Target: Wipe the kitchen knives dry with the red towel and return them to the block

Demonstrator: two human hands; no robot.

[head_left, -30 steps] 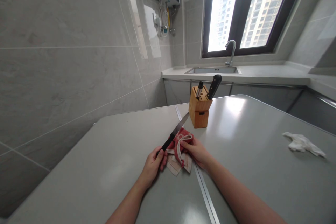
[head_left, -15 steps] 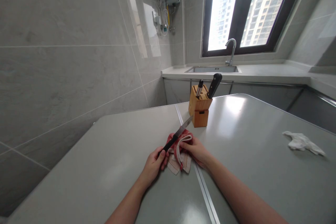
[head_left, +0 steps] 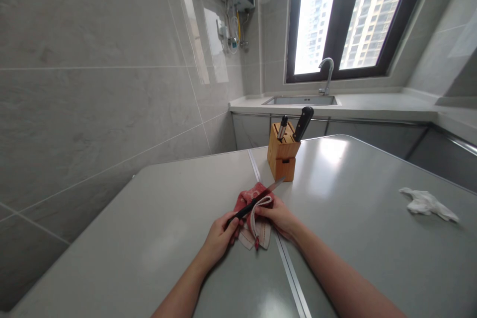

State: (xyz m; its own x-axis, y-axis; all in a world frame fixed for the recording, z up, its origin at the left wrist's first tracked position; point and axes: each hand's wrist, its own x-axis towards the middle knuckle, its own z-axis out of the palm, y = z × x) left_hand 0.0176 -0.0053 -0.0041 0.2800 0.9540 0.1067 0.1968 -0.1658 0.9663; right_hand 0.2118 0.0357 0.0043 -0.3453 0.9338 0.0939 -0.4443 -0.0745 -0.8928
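On the grey table (head_left: 179, 238), the left hand (head_left: 219, 238) is closed round the black handle of a knife (head_left: 257, 199), whose blade runs up and right from the fist, across a red cloth (head_left: 255, 208). The right hand (head_left: 278, 216) grips that cloth, bunched under the blade. Beyond the blade tip stands a wooden block (head_left: 283, 156); a white rag (head_left: 427, 203) lies well apart.

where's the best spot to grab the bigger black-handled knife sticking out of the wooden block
Grip the large black handle, the only part showing; its blade is sunk in the knife block. It leans up and to the right, so come from above right and probably pull along that slant. The smaller handle stands just left, so approach from the right.
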